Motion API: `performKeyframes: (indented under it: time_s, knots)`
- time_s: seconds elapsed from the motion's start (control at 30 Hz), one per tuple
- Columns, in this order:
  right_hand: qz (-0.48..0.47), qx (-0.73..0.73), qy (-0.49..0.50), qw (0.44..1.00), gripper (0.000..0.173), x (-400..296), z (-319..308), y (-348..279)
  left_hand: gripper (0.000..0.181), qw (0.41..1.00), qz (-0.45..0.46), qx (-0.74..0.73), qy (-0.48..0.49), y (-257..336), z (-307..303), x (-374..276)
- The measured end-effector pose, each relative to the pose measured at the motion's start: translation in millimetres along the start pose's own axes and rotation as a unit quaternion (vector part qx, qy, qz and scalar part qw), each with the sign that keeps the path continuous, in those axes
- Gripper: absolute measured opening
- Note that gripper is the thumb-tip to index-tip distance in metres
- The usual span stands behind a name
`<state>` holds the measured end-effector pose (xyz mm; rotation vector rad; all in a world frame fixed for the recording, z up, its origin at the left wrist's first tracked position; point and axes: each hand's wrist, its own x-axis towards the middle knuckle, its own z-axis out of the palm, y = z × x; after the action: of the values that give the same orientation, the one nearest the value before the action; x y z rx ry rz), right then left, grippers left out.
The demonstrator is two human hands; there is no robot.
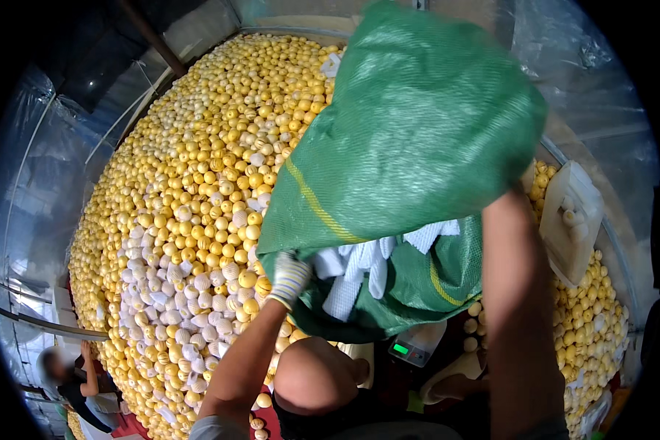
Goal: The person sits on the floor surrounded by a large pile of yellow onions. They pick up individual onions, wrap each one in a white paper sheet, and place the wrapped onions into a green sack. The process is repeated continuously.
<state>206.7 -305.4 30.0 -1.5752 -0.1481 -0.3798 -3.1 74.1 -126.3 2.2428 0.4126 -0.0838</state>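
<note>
A large green woven sack (412, 126) with yellow stripes is held up in front of me, its mouth facing my knees. My left hand (290, 278), in a striped knit glove, grips the left edge of the mouth. White foam net sleeves (357, 269) hang out of the opening. My right forearm (514, 264) reaches up to the sack's right side, where the sack and blur hide most of the hand. Beneath the sack, a digital scale (412, 352) with a lit green display rests on the floor between my feet.
A huge heap of yellow striped melons (209, 181) spreads at left, and several wear white foam nets (170, 291). On the right, a white plastic tub (572, 220) holds a few netted fruits beside more melons (588, 319). Another person (82, 385) is at lower left. Plastic sheeting (588, 99) lines the walls.
</note>
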Motion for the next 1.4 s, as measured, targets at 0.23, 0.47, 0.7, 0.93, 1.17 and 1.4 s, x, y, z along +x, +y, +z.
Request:
performKeyframes:
  time_s: [0.23,0.47,0.7,0.93,1.17,1.4]
  knots:
    - [0.014,-0.078,0.068,0.995,0.049,19,-89,10,0.036,0.807,0.039,-0.579,-0.105,86,-90,36]
    - [0.021,-0.126,0.063,0.99,0.05,38,-104,15,0.035,0.79,0.123,-0.601,-0.023,194,-124,94]
    - [0.032,-0.168,0.047,0.984,0.051,30,-91,32,0.031,0.715,0.245,0.574,0.314,254,-128,82]
    - [0.021,-0.191,-0.026,0.981,0.052,12,-1,59,0.034,0.776,0.502,0.243,0.294,247,-143,-44]
    - [0.034,-0.148,-0.055,0.987,0.053,-27,-20,55,0.049,0.915,0.38,0.104,-0.089,199,-115,-105]
    - [0.242,0.084,0.088,0.963,0.054,-156,-140,114,0.049,0.819,0.445,0.249,-0.262,132,22,-130]
